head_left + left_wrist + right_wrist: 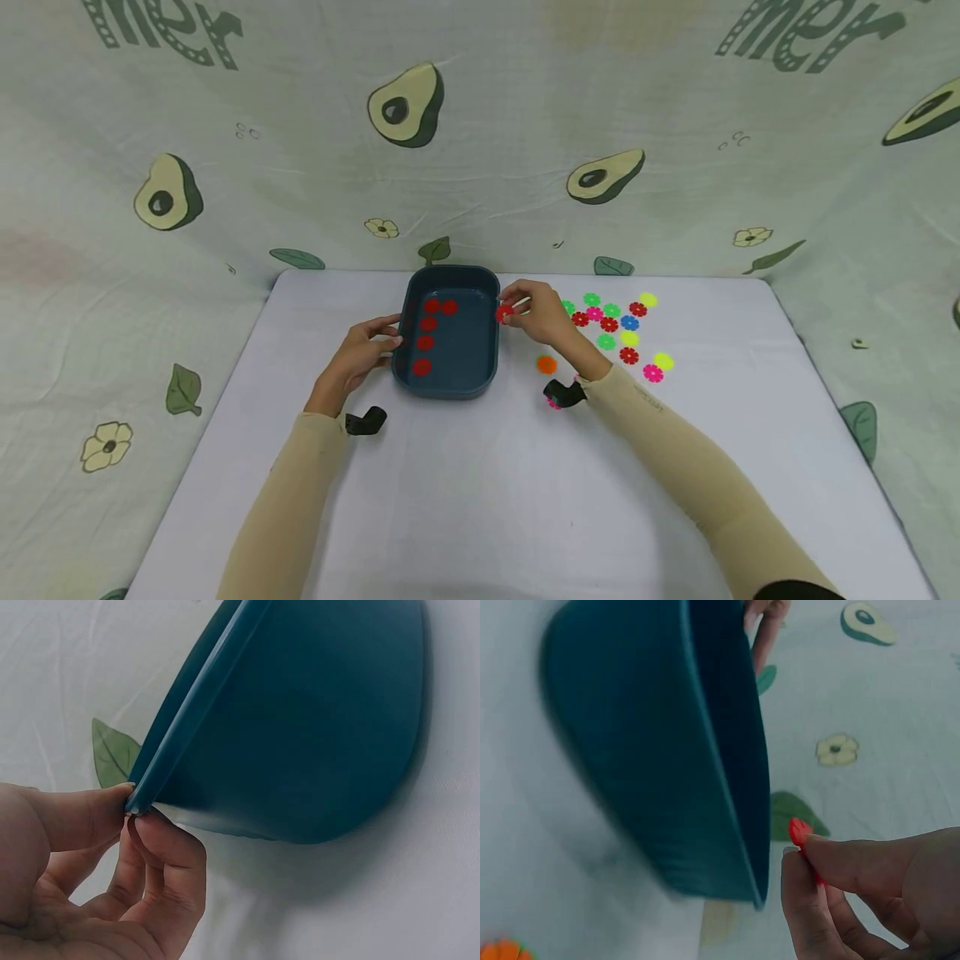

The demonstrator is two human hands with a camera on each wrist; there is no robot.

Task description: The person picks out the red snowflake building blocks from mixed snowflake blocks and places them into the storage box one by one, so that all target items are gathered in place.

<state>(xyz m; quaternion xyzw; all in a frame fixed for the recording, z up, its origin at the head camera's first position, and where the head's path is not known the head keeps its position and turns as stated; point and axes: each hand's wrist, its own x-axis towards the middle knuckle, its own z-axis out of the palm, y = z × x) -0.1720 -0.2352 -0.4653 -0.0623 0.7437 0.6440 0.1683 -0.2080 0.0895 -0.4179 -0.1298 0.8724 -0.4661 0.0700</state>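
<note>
A dark blue tray (467, 354) with raised sides stands at the back middle of the table. Several red flower-shaped discs (425, 342) lie along its left half and near its top. With thumb and fingers, my left hand (356, 357) pinches the tray's left rim, seen closely as the blue rim (187, 720) in the left wrist view. Just at the tray's right rim, my right hand (542, 315) holds a small red notched disc (503, 314) between thumb and index finger. In the right wrist view that disc (799, 831) appears edge-on, beside the tray's wall (630, 735).
Right of the tray lie scattered green, red, pink, yellow and blue discs (609, 324), partly hidden by my right arm. An orange disc (547, 364) lies nearer the tray. A patterned cloth (510, 167) hangs behind the white table (465, 500).
</note>
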